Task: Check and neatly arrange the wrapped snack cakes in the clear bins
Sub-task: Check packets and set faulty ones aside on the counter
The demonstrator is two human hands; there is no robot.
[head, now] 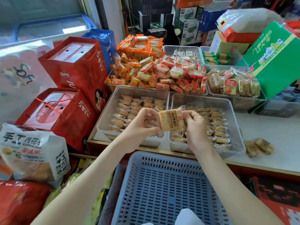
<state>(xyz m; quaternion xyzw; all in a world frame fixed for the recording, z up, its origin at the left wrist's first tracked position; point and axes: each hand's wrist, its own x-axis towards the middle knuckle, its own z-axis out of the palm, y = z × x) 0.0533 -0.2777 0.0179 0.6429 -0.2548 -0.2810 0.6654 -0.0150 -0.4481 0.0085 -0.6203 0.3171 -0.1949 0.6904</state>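
Note:
I hold one wrapped snack cake (171, 120) up between both hands, label facing me. My left hand (143, 122) pinches its left wrapper edge and my right hand (195, 125) pinches its right edge. Below it sit two clear bins side by side: the left bin (113, 101) holds several rows of wrapped cakes, and the right bin (233, 120) holds tidy rows too. Two loose wrapped cakes (258, 147) lie on the counter right of the right bin.
A blue slotted basket (162, 189) stands under my forearms. Behind the bins are more clear bins heaped with orange and red wrapped snacks (155, 73). Red gift boxes (73, 65) stand at left, a green carton (274, 57) at right, and a white bag (32, 153) at lower left.

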